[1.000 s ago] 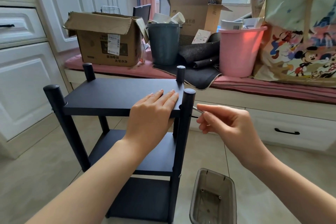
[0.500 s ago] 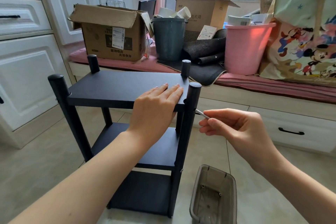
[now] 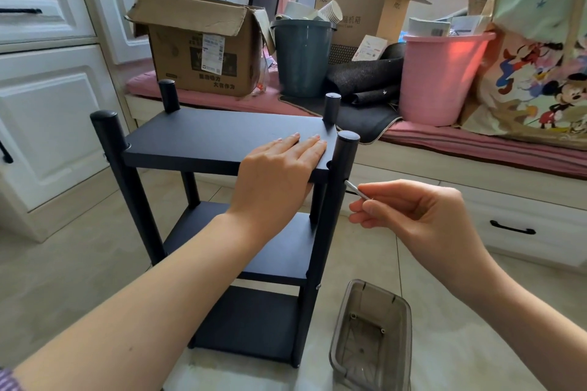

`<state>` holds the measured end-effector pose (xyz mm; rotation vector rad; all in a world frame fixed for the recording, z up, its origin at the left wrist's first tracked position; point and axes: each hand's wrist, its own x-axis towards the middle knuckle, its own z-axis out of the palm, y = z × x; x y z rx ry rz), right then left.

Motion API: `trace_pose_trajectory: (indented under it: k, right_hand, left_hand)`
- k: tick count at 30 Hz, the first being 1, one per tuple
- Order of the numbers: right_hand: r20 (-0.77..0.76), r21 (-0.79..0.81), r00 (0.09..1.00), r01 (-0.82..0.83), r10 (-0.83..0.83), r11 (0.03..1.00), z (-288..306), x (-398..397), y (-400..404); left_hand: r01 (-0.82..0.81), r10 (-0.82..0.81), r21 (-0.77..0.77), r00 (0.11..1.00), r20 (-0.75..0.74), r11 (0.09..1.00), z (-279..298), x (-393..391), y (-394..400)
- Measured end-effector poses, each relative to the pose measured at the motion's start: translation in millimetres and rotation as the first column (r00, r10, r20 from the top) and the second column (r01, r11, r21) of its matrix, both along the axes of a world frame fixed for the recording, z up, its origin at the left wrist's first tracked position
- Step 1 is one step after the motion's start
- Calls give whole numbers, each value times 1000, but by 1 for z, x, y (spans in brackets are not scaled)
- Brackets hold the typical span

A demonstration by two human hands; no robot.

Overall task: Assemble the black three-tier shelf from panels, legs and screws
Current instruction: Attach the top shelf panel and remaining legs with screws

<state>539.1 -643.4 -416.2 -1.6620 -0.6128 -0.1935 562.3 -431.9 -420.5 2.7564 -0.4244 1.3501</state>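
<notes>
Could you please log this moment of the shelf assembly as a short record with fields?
shelf: black three-tier shelf, upright on the floor
left hand: left hand rests flat on the top panel
right hand: right hand pinches a metal tool
tool tip: at the near right leg, just below the top panel
nearby: clear plastic tray on the floor

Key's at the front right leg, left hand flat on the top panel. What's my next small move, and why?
Probably turn the metal key with the right hand while the left hand presses the top panel flat. The key's tip sits at the front right leg level with that panel, so that joint looks like the one being tightened.
</notes>
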Motion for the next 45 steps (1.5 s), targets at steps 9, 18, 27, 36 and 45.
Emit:
trace_pose_trajectory:
  k: [9, 18, 27, 36, 45]
  right_hand:
    - [-9, 50, 1000, -3, 3, 999, 2, 1, 1]
    - [27, -8, 997, 79, -79, 997, 6, 3, 5]
    - [3, 28, 996, 94, -94, 995, 5, 4, 13]
    - [-13, 47, 996, 92, -91, 995, 5, 6, 18]
    - [-12, -19, 990, 140, -140, 990, 7, 7, 17]
  left_hand:
    - [8, -8, 0, 1000, -3, 1000, 0, -1, 0]
    - [1, -1, -1, 999, -36, 1000, 2, -2, 0]
    - [1, -1, 1, 1000, -29, 1000, 1, -1, 1]
    - [6, -6, -1, 1000, -15, 1000, 1, -1, 0]
    - [8, -8, -2, 1000, -14, 1000, 0, 0, 1]
